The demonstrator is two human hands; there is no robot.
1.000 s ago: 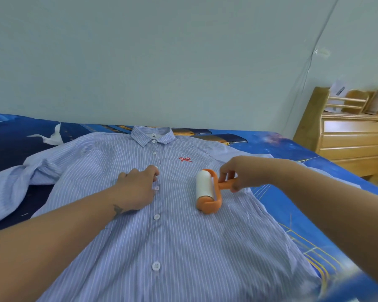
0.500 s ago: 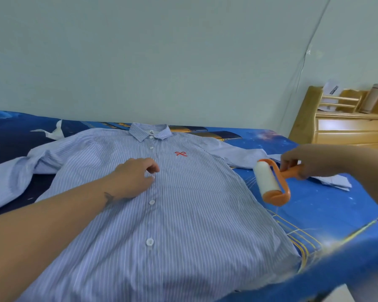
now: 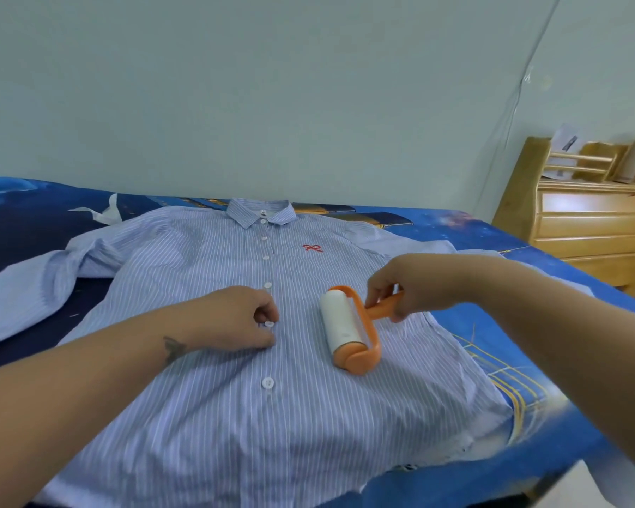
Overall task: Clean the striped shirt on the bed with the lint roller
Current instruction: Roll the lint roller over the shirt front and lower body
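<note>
Bed (image 3: 492, 251) — blue, against pale wall (image 3: 272, 86).

The shirt (image 3: 257, 416) is patterned in fine pale blue and white vertical stripes, fastened with white buttons (image 3: 268, 383) and marked by a small red bow emblem (image 3: 312, 248). The lint roller (image 3: 349, 333) is coloured orange on its frame and handle, with a white roll. The bed sheet (image 3: 499, 346) is printed deep blue with yellow line work. The dresser (image 3: 598, 229) is finished in light honey-toned wood, and the wall (image 3: 272, 97) is painted pale grey-green.
</note>
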